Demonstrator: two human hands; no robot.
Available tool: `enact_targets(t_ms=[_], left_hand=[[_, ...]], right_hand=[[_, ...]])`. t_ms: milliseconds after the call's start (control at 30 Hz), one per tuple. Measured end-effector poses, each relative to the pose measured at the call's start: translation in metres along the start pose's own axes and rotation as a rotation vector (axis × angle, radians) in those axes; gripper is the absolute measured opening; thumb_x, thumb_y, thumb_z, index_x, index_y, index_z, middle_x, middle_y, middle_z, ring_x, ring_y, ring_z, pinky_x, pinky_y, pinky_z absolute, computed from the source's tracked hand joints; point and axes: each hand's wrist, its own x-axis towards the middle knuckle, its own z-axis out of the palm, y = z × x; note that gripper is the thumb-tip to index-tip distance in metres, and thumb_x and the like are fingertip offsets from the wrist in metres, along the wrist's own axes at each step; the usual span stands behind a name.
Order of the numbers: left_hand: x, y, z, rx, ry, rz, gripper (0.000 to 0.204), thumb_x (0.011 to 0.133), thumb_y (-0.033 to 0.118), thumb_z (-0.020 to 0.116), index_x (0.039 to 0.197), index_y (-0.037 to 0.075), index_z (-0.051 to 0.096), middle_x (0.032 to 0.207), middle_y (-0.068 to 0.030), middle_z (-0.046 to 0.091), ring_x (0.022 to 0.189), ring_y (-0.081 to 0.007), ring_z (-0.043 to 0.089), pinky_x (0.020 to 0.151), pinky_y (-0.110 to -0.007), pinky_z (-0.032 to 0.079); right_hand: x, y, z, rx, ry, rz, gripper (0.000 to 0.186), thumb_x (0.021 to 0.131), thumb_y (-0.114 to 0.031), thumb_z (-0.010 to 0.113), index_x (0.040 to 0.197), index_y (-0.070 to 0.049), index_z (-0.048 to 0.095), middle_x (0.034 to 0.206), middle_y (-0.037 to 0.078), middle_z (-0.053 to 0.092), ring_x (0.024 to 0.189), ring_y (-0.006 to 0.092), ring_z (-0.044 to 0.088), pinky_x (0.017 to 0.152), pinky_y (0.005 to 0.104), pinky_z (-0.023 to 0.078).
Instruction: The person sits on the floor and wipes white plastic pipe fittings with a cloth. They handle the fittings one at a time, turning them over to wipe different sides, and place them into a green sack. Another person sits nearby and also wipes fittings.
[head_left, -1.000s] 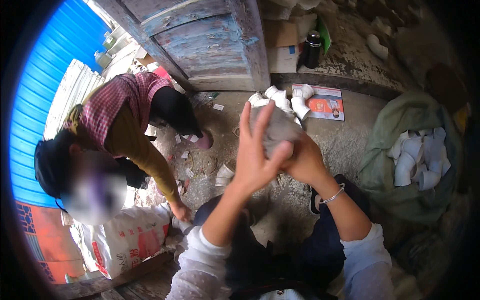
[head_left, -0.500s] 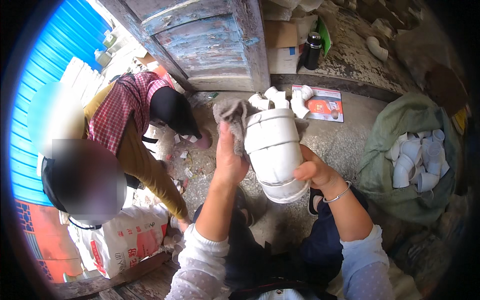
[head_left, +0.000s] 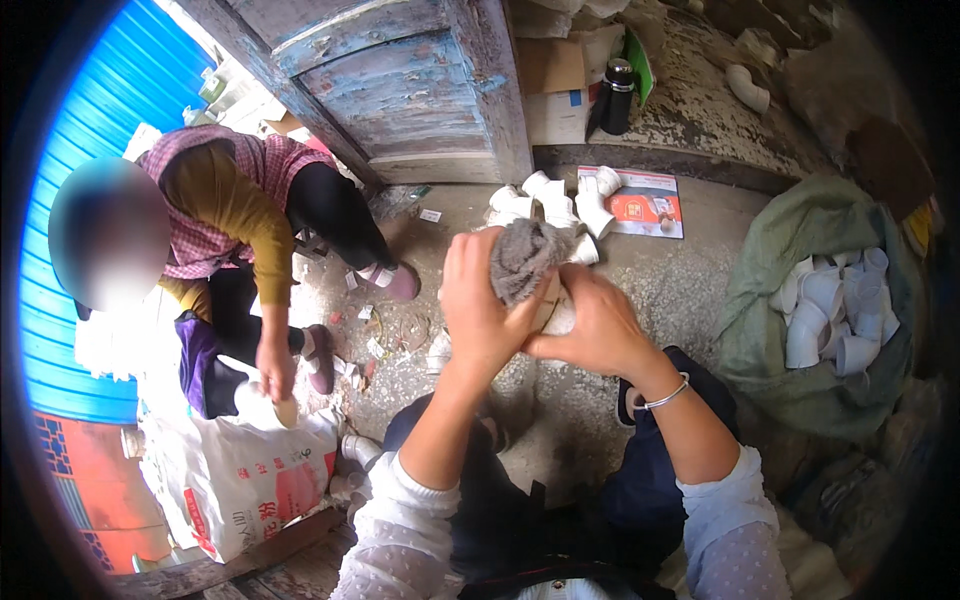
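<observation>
Both my hands are raised in front of me around a white plastic pipe elbow [head_left: 562, 316], most of it hidden behind my fingers and a cloth. My left hand [head_left: 480, 300] is closed on a crumpled grey cloth [head_left: 522, 262], which lies against the elbow's upper end. My right hand [head_left: 598, 325] grips the elbow from the other side, its thumb pointing toward my left thumb. Beyond my hands, several white pipe elbows [head_left: 555, 203] lie on the floor beside a flat printed red-and-white sheet [head_left: 645, 208].
To my right, a green woven sack [head_left: 755, 310] holds several white elbows [head_left: 822, 295]. At left a co-worker [head_left: 225, 200] bends over a white printed sack [head_left: 235, 480], one hand low at a pale object. A black thermos [head_left: 617, 105] stands on the ledge near a weathered door [head_left: 400, 90].
The elbow has turned from lengthwise view to mostly behind my hands, and my hands have come closer together. The cloth now sits over its upper end. The co-worker has straightened somewhat, lifting a hand.
</observation>
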Motion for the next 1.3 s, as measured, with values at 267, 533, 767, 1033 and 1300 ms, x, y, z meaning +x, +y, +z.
enact_targets(t_ms=[267,533,767,1033,1300], left_hand=[[0.000,0.004,-0.003,-0.531,-0.105,-0.121,0.053,0.086,0.030,0.056,0.128,0.000,0.046,0.138,-0.0229,0.035,0.128,-0.0334,0.036,0.105,-0.043,0.029],[-0.018,0.009,0.011,-0.745,-0.054,-0.231,0.047,0.084,0.017,0.053,0.127,-0.001,0.047,0.139,-0.0192,0.035,0.130,-0.0317,0.034,0.105,-0.042,0.030],[-0.003,-0.005,0.005,-1.162,-0.016,-0.955,0.052,0.098,0.042,0.038,0.130,0.002,0.043,0.120,-0.0121,0.056,0.107,-0.0225,0.056,0.094,-0.035,0.042],[-0.007,0.008,-0.001,-0.678,-0.211,-0.252,0.066,0.080,0.000,0.054,0.141,0.008,0.030,0.135,-0.0155,0.040,0.127,-0.0276,0.039,0.105,-0.037,0.031],[0.006,0.004,-0.012,-1.054,-0.210,-0.449,0.061,0.086,-0.003,0.049,0.142,0.005,0.025,0.138,-0.0122,0.039,0.127,-0.0224,0.039,0.107,-0.034,0.027]], right_hand=[[-0.003,0.004,0.015,1.340,-0.012,0.100,0.051,0.084,-0.031,0.064,0.123,-0.001,0.050,0.111,0.004,0.060,0.100,0.0130,0.058,0.085,0.0284,0.048],[0.002,0.002,0.005,1.108,0.158,0.038,0.053,0.084,-0.030,0.064,0.124,0.001,0.048,0.110,0.006,0.059,0.099,0.0133,0.057,0.084,0.0284,0.047],[0.000,-0.003,0.004,1.021,0.024,0.023,0.057,0.080,-0.029,0.068,0.124,0.000,0.046,0.109,0.008,0.058,0.096,0.0156,0.057,0.083,0.0305,0.047],[0.009,0.017,0.001,0.489,0.194,-0.048,0.065,0.073,-0.018,0.070,0.128,0.001,0.041,0.116,0.010,0.055,0.105,0.0197,0.054,0.091,0.0335,0.043],[0.004,0.006,0.001,0.547,0.226,-0.098,0.066,0.071,-0.031,0.075,0.121,0.001,0.047,0.106,0.015,0.061,0.099,0.0214,0.059,0.083,0.0340,0.048]])
